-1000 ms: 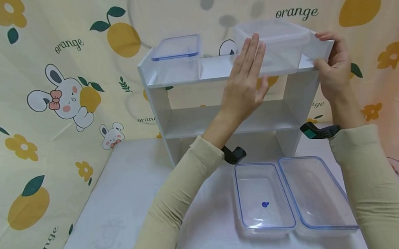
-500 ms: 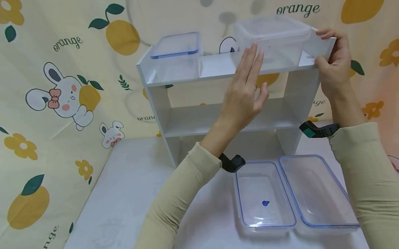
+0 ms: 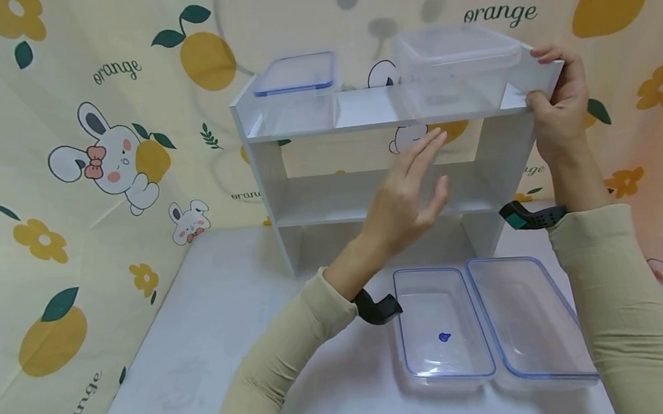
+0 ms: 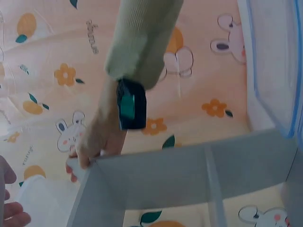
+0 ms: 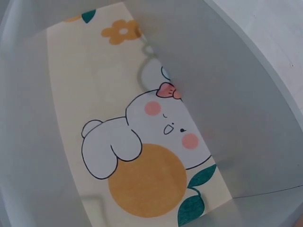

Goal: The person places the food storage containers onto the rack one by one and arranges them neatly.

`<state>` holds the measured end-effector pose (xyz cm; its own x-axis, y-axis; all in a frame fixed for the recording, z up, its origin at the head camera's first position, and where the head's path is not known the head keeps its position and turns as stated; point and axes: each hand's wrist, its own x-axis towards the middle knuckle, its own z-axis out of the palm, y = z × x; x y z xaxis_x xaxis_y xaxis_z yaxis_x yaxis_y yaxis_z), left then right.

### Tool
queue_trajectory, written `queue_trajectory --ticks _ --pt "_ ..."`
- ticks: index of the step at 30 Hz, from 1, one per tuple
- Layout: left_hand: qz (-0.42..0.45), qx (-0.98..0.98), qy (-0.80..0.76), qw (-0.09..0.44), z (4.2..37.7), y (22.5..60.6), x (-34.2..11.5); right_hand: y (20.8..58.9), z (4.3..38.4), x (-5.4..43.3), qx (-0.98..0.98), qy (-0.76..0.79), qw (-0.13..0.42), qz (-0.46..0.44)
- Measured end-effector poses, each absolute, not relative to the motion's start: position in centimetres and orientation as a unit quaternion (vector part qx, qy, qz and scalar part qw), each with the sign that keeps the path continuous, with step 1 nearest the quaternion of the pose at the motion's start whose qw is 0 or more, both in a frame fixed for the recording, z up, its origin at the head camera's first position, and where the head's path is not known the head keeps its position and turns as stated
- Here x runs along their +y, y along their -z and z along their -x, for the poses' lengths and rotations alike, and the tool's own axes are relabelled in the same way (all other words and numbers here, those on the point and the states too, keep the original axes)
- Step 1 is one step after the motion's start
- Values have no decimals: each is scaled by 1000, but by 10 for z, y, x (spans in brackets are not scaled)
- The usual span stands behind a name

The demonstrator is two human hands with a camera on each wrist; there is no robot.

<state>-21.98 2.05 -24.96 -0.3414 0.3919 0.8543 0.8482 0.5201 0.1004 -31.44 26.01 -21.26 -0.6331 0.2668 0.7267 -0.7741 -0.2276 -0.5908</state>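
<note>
A white shelf unit [image 3: 367, 108] with open tiers stands on the table. My right hand [image 3: 562, 104] grips the top of its right side panel, thumb in front and fingers behind; the left wrist view shows the same hand [image 4: 97, 142] at that corner. My left hand [image 3: 404, 197] hangs in front of the middle tier, fingers straight, thumb apart, holding nothing. On the top tier, a large clear container with a whitish lid [image 3: 460, 57] sits at the right. A smaller clear container with a blue-edged lid [image 3: 298, 101] sits at the left.
Two flat clear containers with blue rims stand side by side on the white table [image 3: 190, 351], a left one [image 3: 447, 361] with a blue mark and a right one [image 3: 531, 321]. Behind the shelf hangs a printed cloth [image 3: 302, 12]. The right wrist view looks through the shelf's compartment [image 5: 227, 94].
My left hand has come down and away from the large container on the top tier to the level of the middle tier. My right hand has kept its grip on the side panel.
</note>
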Motion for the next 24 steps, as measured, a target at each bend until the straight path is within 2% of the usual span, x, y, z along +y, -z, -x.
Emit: queue_trajectory --ticks 12,20,24 --pt "435 -781 369 253 184 273 13 214 314 263 -514 -742 352 -246" --pt "444 -764 418 213 170 292 7 214 314 262 -512 -744 348 -251" --pt "433 -759 456 169 166 300 3 214 315 262 -509 -748 343 -254"
